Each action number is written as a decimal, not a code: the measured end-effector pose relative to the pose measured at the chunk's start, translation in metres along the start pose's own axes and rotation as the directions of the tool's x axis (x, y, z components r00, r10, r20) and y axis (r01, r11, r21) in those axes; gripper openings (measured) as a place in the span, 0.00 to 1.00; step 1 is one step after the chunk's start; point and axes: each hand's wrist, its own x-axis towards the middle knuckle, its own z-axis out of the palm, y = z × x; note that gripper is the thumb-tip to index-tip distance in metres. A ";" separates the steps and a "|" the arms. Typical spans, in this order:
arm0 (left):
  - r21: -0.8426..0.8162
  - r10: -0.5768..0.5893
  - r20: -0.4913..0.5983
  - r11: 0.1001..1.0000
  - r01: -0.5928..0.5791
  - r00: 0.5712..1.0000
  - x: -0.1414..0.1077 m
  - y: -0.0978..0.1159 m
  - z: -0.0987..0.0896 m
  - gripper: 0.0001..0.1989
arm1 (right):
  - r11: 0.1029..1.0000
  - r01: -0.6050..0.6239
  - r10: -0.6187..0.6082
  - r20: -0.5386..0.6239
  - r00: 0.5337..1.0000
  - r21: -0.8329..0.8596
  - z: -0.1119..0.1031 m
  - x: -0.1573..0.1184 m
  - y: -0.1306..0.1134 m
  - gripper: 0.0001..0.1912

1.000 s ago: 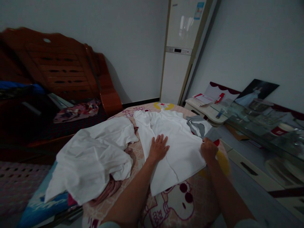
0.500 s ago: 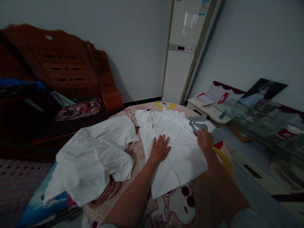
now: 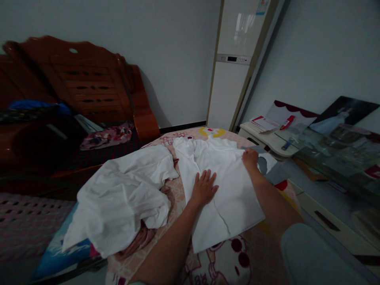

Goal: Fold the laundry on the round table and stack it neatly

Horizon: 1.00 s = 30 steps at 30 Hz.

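Note:
A white shirt (image 3: 237, 202) lies spread on the bedding, folded lengthwise, with wrinkles at its far end. My left hand (image 3: 204, 188) rests flat on its middle, fingers spread. At the shirt's far right edge, my right hand (image 3: 250, 158) has its fingers closed on the cloth. Beyond that hand, a grey and white printed part (image 3: 265, 163) sticks out; I cannot tell whether it belongs to the same shirt. To the left lies a second white garment (image 3: 118, 194), loosely heaped, with brownish-pink cloth (image 3: 138, 241) showing under it.
The pink patterned cover (image 3: 175, 190) lies under the garments. A wooden bench (image 3: 95, 87) with clothes on it stands back left. At the right are a glass shelf (image 3: 329, 154) holding glassware and a cabinet (image 3: 320, 217). A tall white air conditioner (image 3: 230, 87) stands behind.
My right hand has moved up and left along the shirt's right edge, covering part of the grey print. My left hand stays flat on the shirt. The view has shifted slightly left.

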 end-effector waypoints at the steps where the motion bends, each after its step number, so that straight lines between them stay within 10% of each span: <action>1: -0.005 0.000 -0.001 1.000 0.000 1.000 0.000 0.000 0.000 0.28 | 0.999 -0.021 0.021 -0.012 1.000 -0.025 -0.001 0.000 -0.002 0.16; 7: 0.004 0.012 -0.037 1.000 -0.012 0.999 -0.001 0.000 0.002 0.27 | 0.997 -0.014 0.015 0.009 1.000 -0.082 0.006 -0.033 -0.026 0.20; 13: 0.009 0.012 -0.018 1.000 -0.012 1.000 0.000 0.000 0.001 0.28 | 0.878 0.477 -0.477 -0.008 0.879 0.044 0.042 -0.069 -0.021 0.24; 18: 0.003 0.003 -0.001 1.000 -0.003 1.000 0.000 0.000 0.001 0.28 | 0.909 0.406 -0.409 0.021 0.912 0.089 0.051 -0.063 -0.001 0.25; 24: -0.009 0.004 -0.004 1.000 -0.004 1.000 0.001 0.001 -0.001 0.28 | 0.794 0.583 -0.590 -0.010 0.807 0.173 0.042 -0.110 0.000 0.27; 30: -0.006 -0.002 0.004 1.000 0.002 1.000 0.001 0.000 0.001 0.28 | 0.888 0.448 -0.451 0.005 0.892 0.100 0.032 -0.118 0.045 0.26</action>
